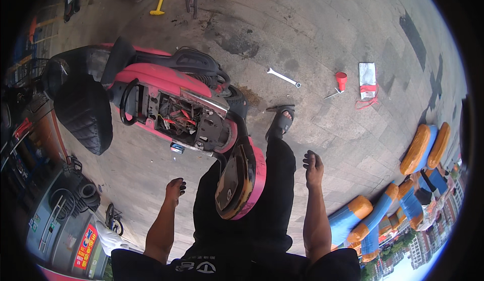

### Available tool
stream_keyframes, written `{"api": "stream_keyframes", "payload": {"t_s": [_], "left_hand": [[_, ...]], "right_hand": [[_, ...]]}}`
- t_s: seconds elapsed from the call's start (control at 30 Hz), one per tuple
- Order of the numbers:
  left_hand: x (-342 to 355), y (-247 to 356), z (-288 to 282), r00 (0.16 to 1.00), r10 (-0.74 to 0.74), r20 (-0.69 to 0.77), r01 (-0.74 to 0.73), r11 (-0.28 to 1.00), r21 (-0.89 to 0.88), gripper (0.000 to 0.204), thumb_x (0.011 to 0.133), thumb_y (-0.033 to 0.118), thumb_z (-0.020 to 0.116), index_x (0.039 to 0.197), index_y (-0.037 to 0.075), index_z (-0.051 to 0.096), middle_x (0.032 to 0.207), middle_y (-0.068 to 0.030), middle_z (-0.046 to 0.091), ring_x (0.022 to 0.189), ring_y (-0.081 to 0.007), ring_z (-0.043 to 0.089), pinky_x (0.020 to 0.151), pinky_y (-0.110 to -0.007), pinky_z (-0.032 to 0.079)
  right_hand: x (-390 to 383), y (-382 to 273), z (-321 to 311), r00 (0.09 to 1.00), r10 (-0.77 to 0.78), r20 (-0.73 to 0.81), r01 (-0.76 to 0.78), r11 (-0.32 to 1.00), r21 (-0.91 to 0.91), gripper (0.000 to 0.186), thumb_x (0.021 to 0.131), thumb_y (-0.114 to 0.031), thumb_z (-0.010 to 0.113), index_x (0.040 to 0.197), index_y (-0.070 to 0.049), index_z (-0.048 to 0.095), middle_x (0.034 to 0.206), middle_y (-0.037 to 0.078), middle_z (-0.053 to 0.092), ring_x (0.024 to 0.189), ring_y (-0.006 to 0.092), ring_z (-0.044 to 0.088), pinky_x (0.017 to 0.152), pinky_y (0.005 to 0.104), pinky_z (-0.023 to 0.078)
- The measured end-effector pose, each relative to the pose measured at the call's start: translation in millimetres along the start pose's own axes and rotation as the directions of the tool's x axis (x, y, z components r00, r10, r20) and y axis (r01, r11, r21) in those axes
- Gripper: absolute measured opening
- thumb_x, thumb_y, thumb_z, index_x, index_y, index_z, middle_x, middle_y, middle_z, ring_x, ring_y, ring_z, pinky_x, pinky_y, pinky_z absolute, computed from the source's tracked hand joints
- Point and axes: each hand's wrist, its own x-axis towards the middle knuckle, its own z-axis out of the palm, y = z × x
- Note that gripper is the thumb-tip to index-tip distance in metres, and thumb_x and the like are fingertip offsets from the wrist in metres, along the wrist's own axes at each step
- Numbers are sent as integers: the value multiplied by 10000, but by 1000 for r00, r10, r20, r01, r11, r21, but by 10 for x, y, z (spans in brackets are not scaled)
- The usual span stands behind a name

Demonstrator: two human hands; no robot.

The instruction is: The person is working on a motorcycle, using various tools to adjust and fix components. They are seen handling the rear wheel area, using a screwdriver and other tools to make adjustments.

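Observation:
My left hand (175, 189) hangs loosely over the ground, its darkened fingers half curled and apart, holding nothing. Likewise bare is my right hand (313, 168), raised to the right of my leg with fingers loosely bent. Neither touches anything. Between and left of my legs stands a pink and black scooter (161, 74). Its black padded seat (83, 114) is tipped away to the left, exposing a compartment with tangled wires (179, 117), red ones among them. The scooter's pink-edged end section (242, 180) lies between my thighs.
On the paving lie a combination wrench (284, 77), a red funnel-shaped piece (341, 81), a white and red packet (368, 79) and a yellow hammer (160, 5). Blue and orange padded shapes (353, 215) sit at lower right. Tyres (88, 196) are stacked at left.

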Motion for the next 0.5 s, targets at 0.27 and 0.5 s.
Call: {"api": "stream_keyframes", "payload": {"t_s": [0.27, 0.5], "left_hand": [[-695, -813, 842, 984, -112, -141, 22, 850, -526, 401, 1001, 315, 623, 1333, 89, 623, 1191, -124, 703, 1014, -245, 680, 824, -396, 521], [-1735, -1055, 2666, 893, -424, -151, 177, 640, -748, 456, 992, 340, 639, 1349, 62, 591, 1179, -137, 693, 1026, -243, 679, 794, -362, 547]], "right_hand": [[1848, -1697, 415, 847, -407, 343, 498, 834, -238, 414, 1055, -335, 566, 1190, 38, 685, 992, 158, 746, 918, 232, 703, 832, 357, 540], [3804, -2484, 2354, 615, -224, 756, 662, 667, -341, 360, 993, -349, 621, 1183, -60, 720, 1086, 207, 743, 1050, 325, 718, 925, 384, 540]]}}
